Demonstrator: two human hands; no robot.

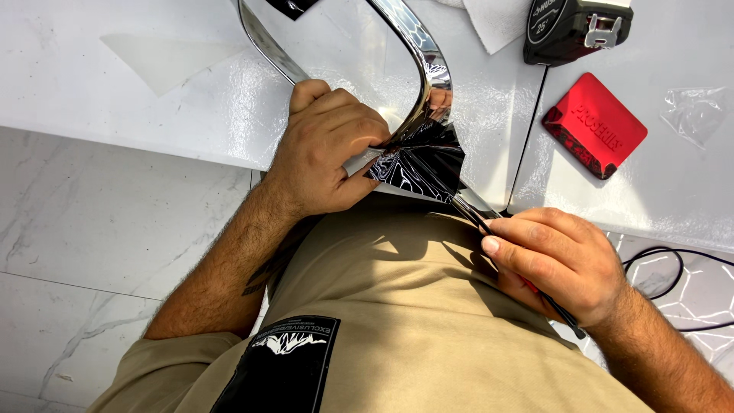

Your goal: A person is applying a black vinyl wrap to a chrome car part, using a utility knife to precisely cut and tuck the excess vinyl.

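The chrome trim (pixel 417 53) runs off the top edge, its lower end hidden under glossy black film (pixel 420 162) at the bench (pixel 115 107) edge. The left hand (pixel 325 153) pinches the film against the trim; the right hand (pixel 558 260) is closed around a thin dark tool (pixel 466 210), its tip touching the film.

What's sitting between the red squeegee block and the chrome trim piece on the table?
Nothing lies there: in the head view, only bare glossy white table, crossed by a dark seam, separates the red squeegee block from the chrome trim piece.

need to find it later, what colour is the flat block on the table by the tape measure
Red, a flat block with raised lettering on the white table; it shows best in the head view.
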